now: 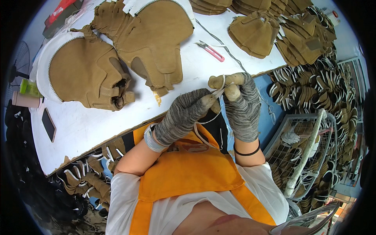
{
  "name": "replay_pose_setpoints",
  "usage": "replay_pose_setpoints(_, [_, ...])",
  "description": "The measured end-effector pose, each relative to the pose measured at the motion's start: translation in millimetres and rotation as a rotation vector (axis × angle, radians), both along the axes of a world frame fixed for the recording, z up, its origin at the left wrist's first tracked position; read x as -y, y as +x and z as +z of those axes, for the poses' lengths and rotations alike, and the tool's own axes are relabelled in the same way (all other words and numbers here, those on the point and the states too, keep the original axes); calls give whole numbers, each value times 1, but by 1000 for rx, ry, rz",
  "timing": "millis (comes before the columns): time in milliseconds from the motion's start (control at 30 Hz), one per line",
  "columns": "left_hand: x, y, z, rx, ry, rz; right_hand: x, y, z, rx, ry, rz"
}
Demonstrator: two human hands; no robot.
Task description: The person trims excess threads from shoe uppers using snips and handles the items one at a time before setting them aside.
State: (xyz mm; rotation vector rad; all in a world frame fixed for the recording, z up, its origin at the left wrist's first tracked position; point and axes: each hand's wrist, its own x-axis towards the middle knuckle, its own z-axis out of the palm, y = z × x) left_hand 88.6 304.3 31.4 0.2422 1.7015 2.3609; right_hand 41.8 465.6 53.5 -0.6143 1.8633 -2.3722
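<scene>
Where the white table's [129, 121] near edge is fronted by an orange apron [188, 176], a thin white cord [218, 93] is held in two gloved hands.
The cord is pinched between thumb and fingers of the left hand [184, 111] and clasped by the bent fingers of the right hand [243, 103], close beside it; a loose length is hung below. Beyond, pink-handled snips [211, 51] and brown boot uppers [156, 43] are laid on the tabletop.

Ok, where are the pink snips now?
In the head view's upper middle, the pink snips lie on the white table, just left of the grey cord.
</scene>
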Motion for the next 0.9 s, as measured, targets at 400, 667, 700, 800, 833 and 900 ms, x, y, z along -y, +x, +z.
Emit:
replay_pose_setpoints(400, [-4,-6,0,4,151,30,0,2,0,-60,167,-95])
replay_pose_setpoints(667, [-9,-8,4,-87,78,246,6,0,-1,-68,110,-153])
replay_pose_setpoints(700, [-9,-8,2,-55,108,243,2,-2,-4,-121,177,-148])
replay_pose_setpoints(800, [-10,-10,-4,-201,39,306,-3,-1,-7,-24,194,-34])
replay_pose_setpoints(833, [-12,-9,-3,-199,9,298,-3,-1,0,-66,272,-52])
replay_pose_setpoints(900, [-11,-7,0,-209,-70,302,-6,-3,-7,-145,224,-80])
